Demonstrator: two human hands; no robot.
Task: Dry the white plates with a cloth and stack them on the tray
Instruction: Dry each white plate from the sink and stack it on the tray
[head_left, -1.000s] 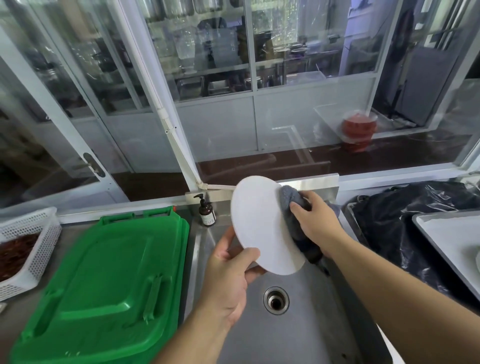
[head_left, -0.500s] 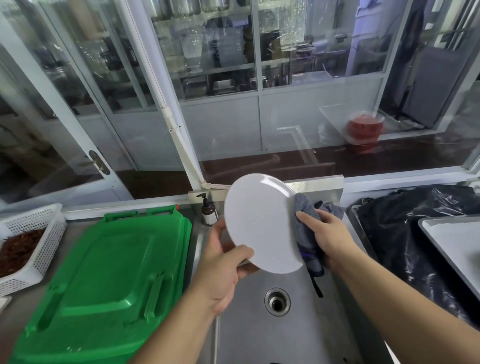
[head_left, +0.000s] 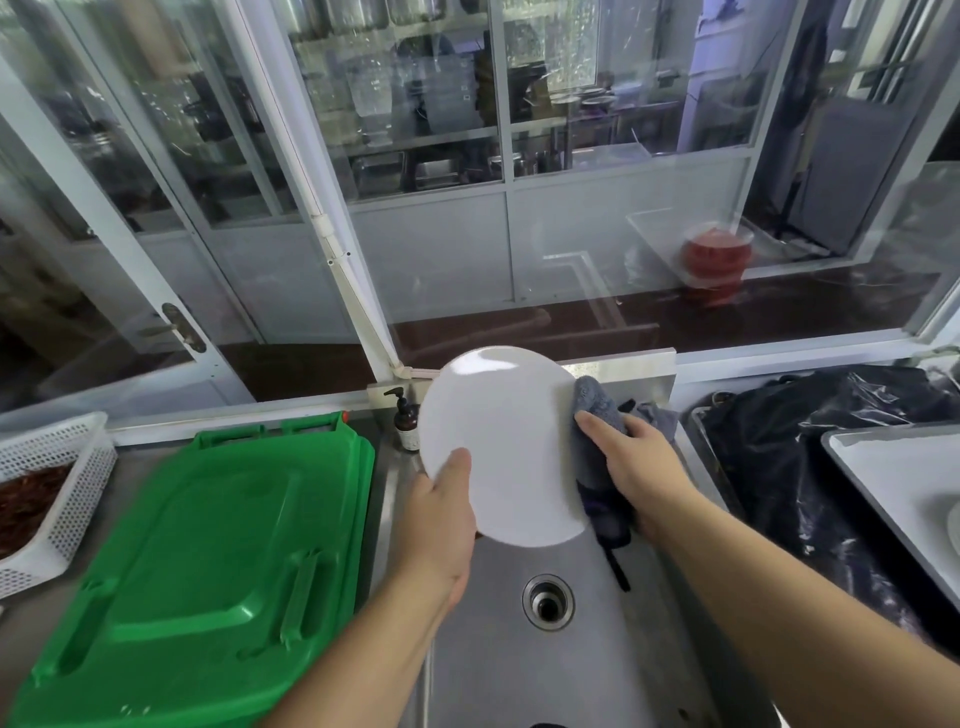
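A round white plate (head_left: 511, 441) is held tilted above the steel sink (head_left: 519, 654). My left hand (head_left: 444, 525) grips its lower left rim, thumb on the near face. My right hand (head_left: 636, 467) grips a grey-blue cloth (head_left: 592, 410) and holds it against the plate's right edge; part of the cloth hangs down behind the plate. At the far right lies a white tray (head_left: 893, 478), with the rim of another plate (head_left: 955, 525) just showing at the frame edge.
A green plastic bin lid (head_left: 208, 566) lies left of the sink. A white perforated basket (head_left: 52, 499) with dark red contents sits far left. A brown pump bottle (head_left: 406, 423) stands behind the sink. Black plastic bags (head_left: 810, 441) lie between sink and tray. Glass windows rise behind.
The plate has turned its face more toward me and risen slightly. My left thumb has shifted onto the plate's near face. The cloth stays at the right edge.
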